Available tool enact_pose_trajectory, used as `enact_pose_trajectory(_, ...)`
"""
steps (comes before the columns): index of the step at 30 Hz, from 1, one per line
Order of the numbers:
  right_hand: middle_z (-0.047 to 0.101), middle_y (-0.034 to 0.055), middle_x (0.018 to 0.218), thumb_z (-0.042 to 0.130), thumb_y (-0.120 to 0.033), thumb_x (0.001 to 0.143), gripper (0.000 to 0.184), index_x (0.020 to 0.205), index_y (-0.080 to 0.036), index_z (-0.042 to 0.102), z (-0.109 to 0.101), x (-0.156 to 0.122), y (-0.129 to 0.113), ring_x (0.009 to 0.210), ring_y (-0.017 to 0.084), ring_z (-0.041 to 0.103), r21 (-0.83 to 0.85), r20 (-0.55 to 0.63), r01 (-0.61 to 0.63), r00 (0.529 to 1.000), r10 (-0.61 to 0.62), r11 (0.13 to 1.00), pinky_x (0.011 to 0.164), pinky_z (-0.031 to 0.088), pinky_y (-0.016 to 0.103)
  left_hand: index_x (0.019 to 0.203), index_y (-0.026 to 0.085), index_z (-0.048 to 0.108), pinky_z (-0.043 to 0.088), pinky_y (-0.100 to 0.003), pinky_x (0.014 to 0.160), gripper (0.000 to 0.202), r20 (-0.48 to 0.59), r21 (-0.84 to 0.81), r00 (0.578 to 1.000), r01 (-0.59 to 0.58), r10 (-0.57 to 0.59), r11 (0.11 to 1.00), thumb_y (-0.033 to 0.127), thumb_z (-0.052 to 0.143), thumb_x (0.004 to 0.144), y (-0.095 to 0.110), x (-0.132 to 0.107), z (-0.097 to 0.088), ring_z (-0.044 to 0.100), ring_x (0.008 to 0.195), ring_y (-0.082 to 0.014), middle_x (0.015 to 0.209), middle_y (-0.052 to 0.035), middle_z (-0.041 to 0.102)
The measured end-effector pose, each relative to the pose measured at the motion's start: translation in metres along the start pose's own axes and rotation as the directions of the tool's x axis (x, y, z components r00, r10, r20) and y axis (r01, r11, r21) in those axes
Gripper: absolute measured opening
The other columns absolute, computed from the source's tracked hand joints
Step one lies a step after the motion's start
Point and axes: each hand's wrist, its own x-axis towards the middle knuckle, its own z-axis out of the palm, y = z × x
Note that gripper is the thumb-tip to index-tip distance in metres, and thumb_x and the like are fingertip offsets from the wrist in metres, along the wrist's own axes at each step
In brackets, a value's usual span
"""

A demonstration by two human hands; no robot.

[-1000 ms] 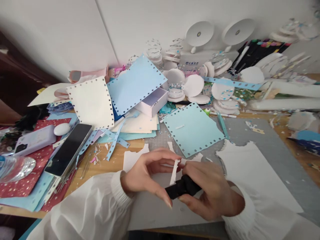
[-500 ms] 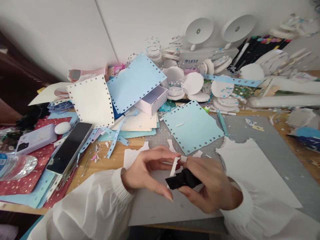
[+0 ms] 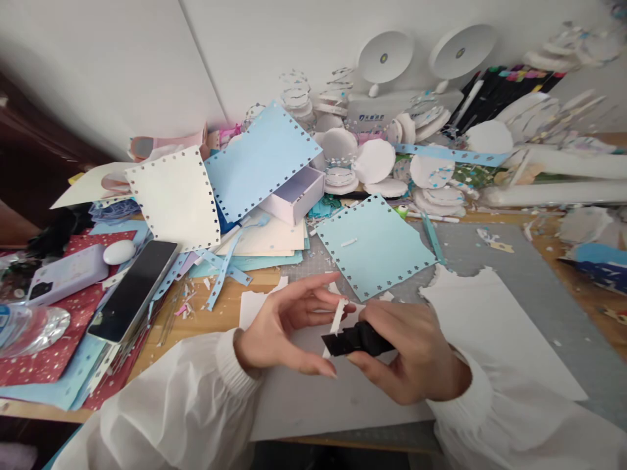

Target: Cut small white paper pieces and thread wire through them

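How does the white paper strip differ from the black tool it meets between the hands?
The white paper strip is thin, flat and pale; the black tool is chunky and dark. The strip stands nearly upright, while the tool lies roughly level. The strip is only touched by the left hand's spread fingertips; the tool sits wrapped in the right hand's grip. Both meet at the tool's front end.

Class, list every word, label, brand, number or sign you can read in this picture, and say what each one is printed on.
No text here can be read for certain.
Blue print on the white device by the wall: too blurred to read.
Blue label on the plastic bottle: too small to read.
Black punch in the right hand: no lettering shows.
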Motion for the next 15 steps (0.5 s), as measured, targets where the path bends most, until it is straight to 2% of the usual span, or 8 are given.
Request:
enact_pose_trajectory(7, 0.047, -0.0012, 0.052, 0.045, -0.044, 0.088, 0.032, 0.068, -0.019, 0.048, -0.0001, 0.0008, 0.0015, 0.044, 0.012, 0.043, -0.019, -0.012, 0.005, 1.000, -0.005, 1.000, 0.044, 0.028, 0.026, 0.135, 0.027, 0.045, 0.047, -0.044, 0.098, 0.104, 0.016, 0.037, 1.000, 0.025, -0.026, 0.999, 0.013, 0.091, 0.043, -0.0013, -0.0003, -0.0027, 0.060, 0.110, -0.0314, 0.116, -0.0103, 0.061)
enact_pose_trajectory(12, 0.050, -0.0003, 0.055, 0.045, -0.041, 0.089, 0.029, 0.071, -0.019, 0.049, -0.0002, -0.0010, 0.0051, 0.046, 0.012, 0.046, -0.037, 0.002, -0.011, 1.000, 0.011, 0.999, 0.045, 0.030, 0.024, 0.134, 0.027, 0.045, 0.048, -0.044, 0.097, 0.099, 0.006, 0.038, 1.000, 0.021, -0.021, 0.999, 0.015, 0.090, 0.046, 0.0012, 0.0001, -0.0019, 0.059, 0.111, -0.0326, 0.113, -0.0095, 0.062)
enact_pose_trajectory(15, 0.050, -0.0004, 0.054, 0.045, -0.043, 0.088, 0.030, 0.070, -0.019, 0.049, 0.0008, -0.0008, 0.0044, 0.045, 0.012, 0.045, -0.035, -0.009, -0.002, 1.000, 0.002, 0.999, 0.045, 0.029, 0.025, 0.135, 0.027, 0.045, 0.048, -0.041, 0.096, 0.102, 0.016, 0.025, 1.000, 0.019, -0.020, 1.000, 0.011, 0.090, 0.045, 0.0020, -0.0002, -0.0016, 0.060, 0.110, -0.0307, 0.113, -0.0091, 0.062)
